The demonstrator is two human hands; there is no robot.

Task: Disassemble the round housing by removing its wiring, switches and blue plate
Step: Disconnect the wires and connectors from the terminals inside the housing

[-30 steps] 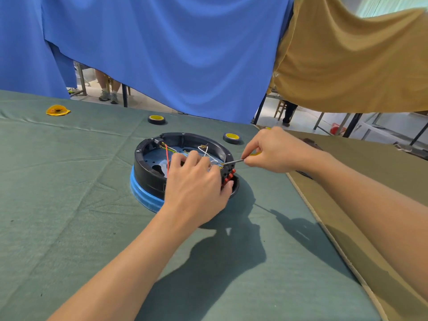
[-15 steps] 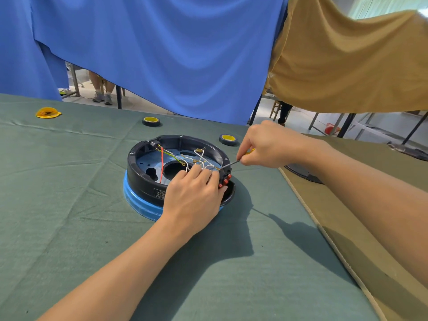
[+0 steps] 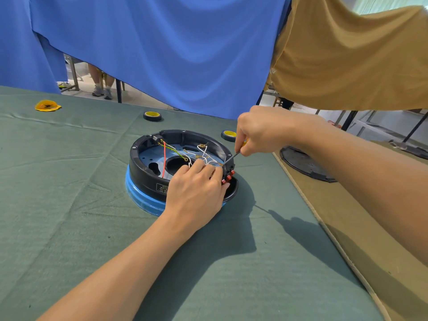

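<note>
Two hands stay where they were half a second ago, and the tool's tip has not left its spot. Nearest, the left hand [image 3: 196, 193] curls its fingers over the near right rim of the round housing [image 3: 144, 174] and grips it, fingertips among the white wires [image 3: 203, 152] and thumb beside the red switches [image 3: 228, 177].

The housing sits on the green-clothed desk [image 3: 69, 216], about mid-desk, open side up. It is a black ring with a small label on its near wall and a bright blue band [image 3: 139, 198] round its foot. Inside lies the blue plate [image 3: 148, 156], with a large round hole and smaller cut-outs. A red wire [image 3: 164, 158] runs across it from a connector on the far wall, beside a green-yellow wire [image 3: 176, 150].

Just beyond, the right hand [image 3: 261, 130] pinches a screwdriver [image 3: 232, 156], thin shaft slanting down to the switch block on the rim.

Farther off lie two tape rolls [image 3: 152, 116], a yellow scrap [image 3: 47, 105] and, to the right, a black disc [image 3: 301, 163]. Blue drapes [image 3: 162, 54] and tan drapes [image 3: 347, 54] hang behind.
</note>
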